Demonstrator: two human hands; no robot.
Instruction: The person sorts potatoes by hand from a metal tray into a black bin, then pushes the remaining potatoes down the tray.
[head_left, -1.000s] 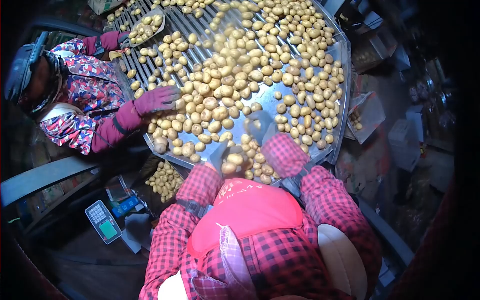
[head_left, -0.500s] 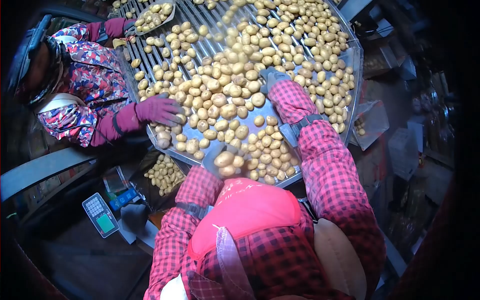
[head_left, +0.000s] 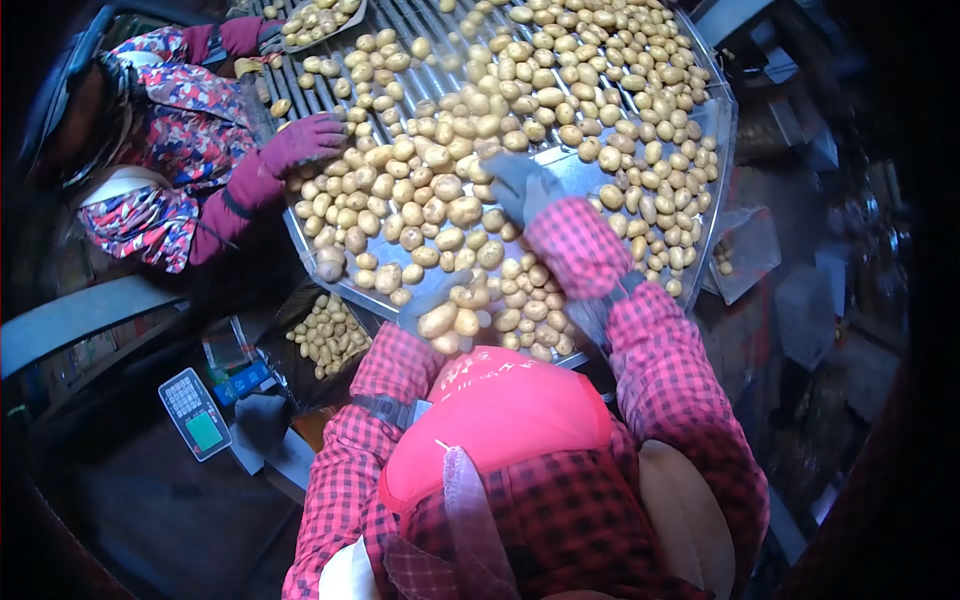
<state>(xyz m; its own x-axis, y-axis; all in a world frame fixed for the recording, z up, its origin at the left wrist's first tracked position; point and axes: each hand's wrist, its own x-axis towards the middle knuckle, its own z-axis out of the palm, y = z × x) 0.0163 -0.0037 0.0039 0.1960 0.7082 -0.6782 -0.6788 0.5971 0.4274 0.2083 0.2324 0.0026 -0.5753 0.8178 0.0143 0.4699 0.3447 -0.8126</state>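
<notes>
Several potatoes (head_left: 437, 320), larger in view than the others, rest in my left hand (head_left: 422, 302), which wears a grey glove and curls around them at the near edge of the metal sorting table (head_left: 375, 250). Part of that hand is hidden by the potatoes. My right hand (head_left: 525, 188), also gloved in grey and slightly blurred, reaches over the middle of the table. Its fingers are stretched to the left, touching or just above the heap of potatoes (head_left: 430, 185). Smaller potatoes (head_left: 530, 310) lie between my two forearms.
At the left, a co-worker's purple-gloved hand (head_left: 305, 142) rests by the heap; their other hand is at a scoop of potatoes (head_left: 318, 22). Metal rollers (head_left: 395, 75) span the far side. Below left are a container of potatoes (head_left: 328, 337) and a scale (head_left: 195, 412).
My right hand has moved left across the table, baring metal on its right. The left hand still has its potatoes. The co-worker's near hand has shifted up and away.
</notes>
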